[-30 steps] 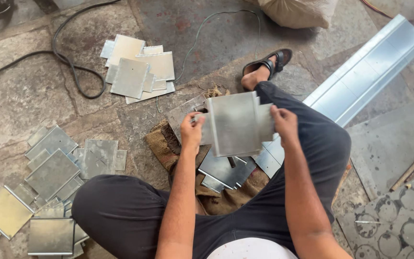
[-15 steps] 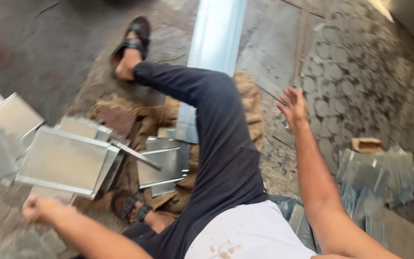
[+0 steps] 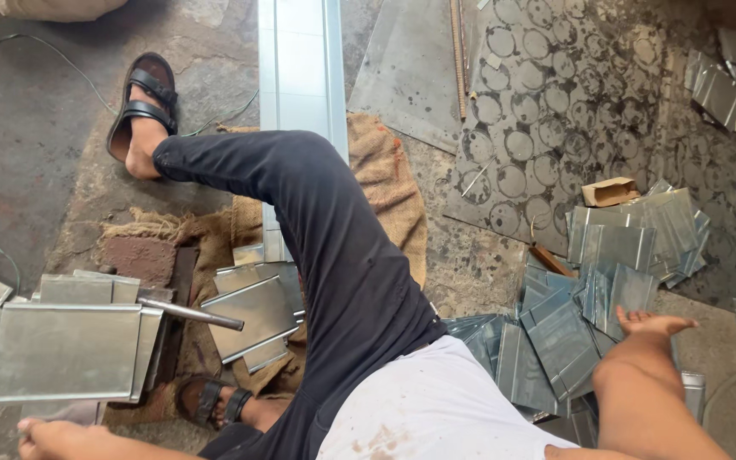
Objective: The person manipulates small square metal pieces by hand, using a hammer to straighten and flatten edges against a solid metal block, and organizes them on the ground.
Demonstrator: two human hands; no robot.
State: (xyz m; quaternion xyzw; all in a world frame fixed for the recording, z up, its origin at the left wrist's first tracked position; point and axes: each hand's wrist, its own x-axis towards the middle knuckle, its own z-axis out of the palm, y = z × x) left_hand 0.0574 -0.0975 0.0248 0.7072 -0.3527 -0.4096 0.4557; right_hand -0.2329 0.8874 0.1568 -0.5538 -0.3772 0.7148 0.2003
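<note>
On the right, an open, empty right hand (image 3: 651, 324) hovers over metal sheets (image 3: 572, 341); near left, the left hand (image 3: 53, 436) lies by a tray (image 3: 66, 351), its grip unclear.

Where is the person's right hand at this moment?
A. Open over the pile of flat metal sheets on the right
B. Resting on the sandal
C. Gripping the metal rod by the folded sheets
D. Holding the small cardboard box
A: the right hand is spread open, empty, above the pile of flat metal sheets, apart from the metal rod and the small cardboard box.
</note>
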